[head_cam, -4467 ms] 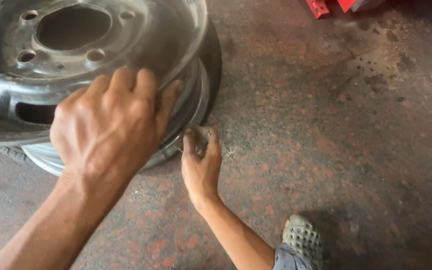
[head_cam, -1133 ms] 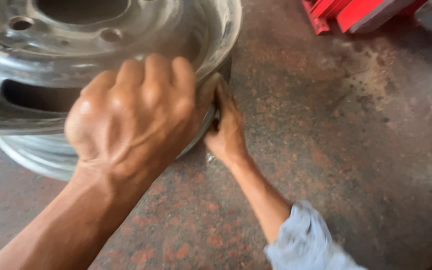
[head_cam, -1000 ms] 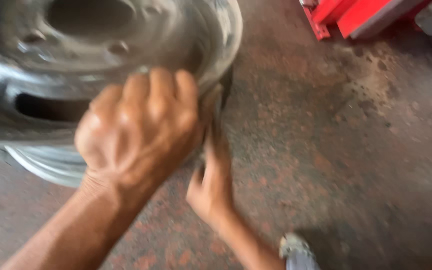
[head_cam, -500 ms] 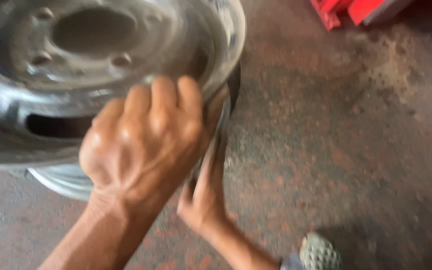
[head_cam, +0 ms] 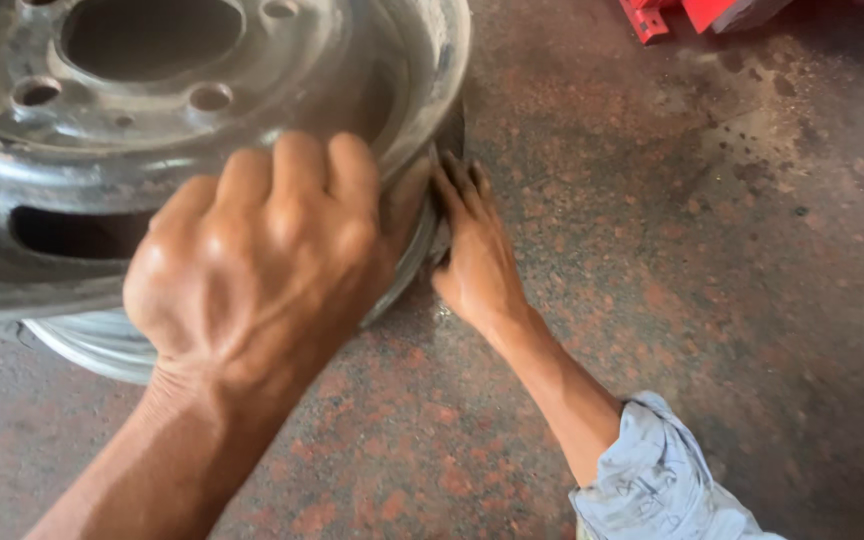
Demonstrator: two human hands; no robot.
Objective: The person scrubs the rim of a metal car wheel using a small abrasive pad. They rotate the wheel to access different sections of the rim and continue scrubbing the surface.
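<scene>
Nearest the camera, the left hand (head_cam: 262, 270) is curled over the near edge of the steel wheel rim (head_cam: 202, 120), knuckles up, fingers closed tight around the lip so the grip is pressed together on the metal. That rim sits tilted on the floor at the near left, its dished face with the hub hole and bolt holes turned up toward the camera, and a second brighter edge shows underneath it low on the left

Just right of that, the right hand (head_cam: 472, 255) lies flat against the side of the rim down by the floor, fingers straight and close together, tips tucked into the gap at the rim's edge. Can't tell if it's pinching anything in there, the fingertips are hidden by the metal. A rolled pale sleeve (head_cam: 652, 485) shows at the near right

If I were doing this, I'd say keep the top hand firm so the wheel can't rock or drop, and keep those lower fingers out from under the edge, because a slip would trap them between steel and floor

Further out it's mostly the speckled reddish stone floor (head_cam: 672, 300), dusty with dark stains toward the far right. Way at the far edge some red metal equipment (head_cam: 697, 12) pokes in, well apart from the wheel, so nothing really blocks the hands
</scene>
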